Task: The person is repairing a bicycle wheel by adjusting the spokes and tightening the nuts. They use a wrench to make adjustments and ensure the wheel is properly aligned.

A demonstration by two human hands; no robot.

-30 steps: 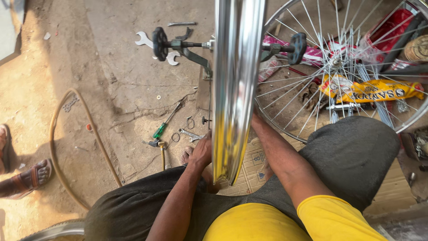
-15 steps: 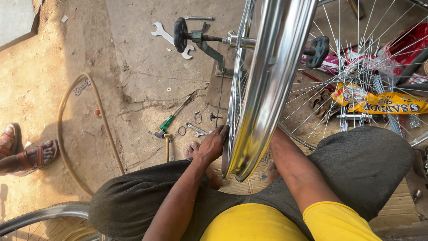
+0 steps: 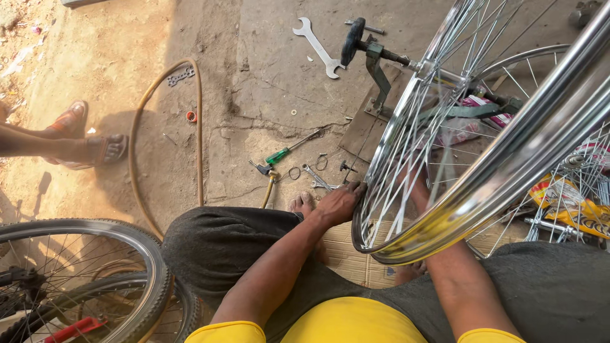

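Note:
A chrome bicycle wheel rim [image 3: 508, 165] with many thin spokes stands in a metal stand [image 3: 375, 70] in front of my knees, and runs from the upper right down to my lap. My left hand [image 3: 340, 203] grips the lower left edge of the rim, fingers curled on it. My right hand [image 3: 412, 181] reaches in behind the spokes on the other side; the spokes and rim hide its fingers. I sit on flattened cardboard [image 3: 356, 260], with a bare foot [image 3: 302, 204] showing by my left hand.
On the dirt and concrete lie a large silver wrench [image 3: 316, 46], a green-handled screwdriver [image 3: 279, 154], a small spanner [image 3: 316, 178] and a tan hose [image 3: 143, 127]. Another person's sandalled feet [image 3: 82, 143] stand at left. A tyred wheel [image 3: 95, 235] fills the lower left; a yellow packet [image 3: 572, 209] lies right.
The view has swung left and down, so the rim now leans to the upper right and the tyred wheel shows. My left hand has stayed on the rim's lower edge.

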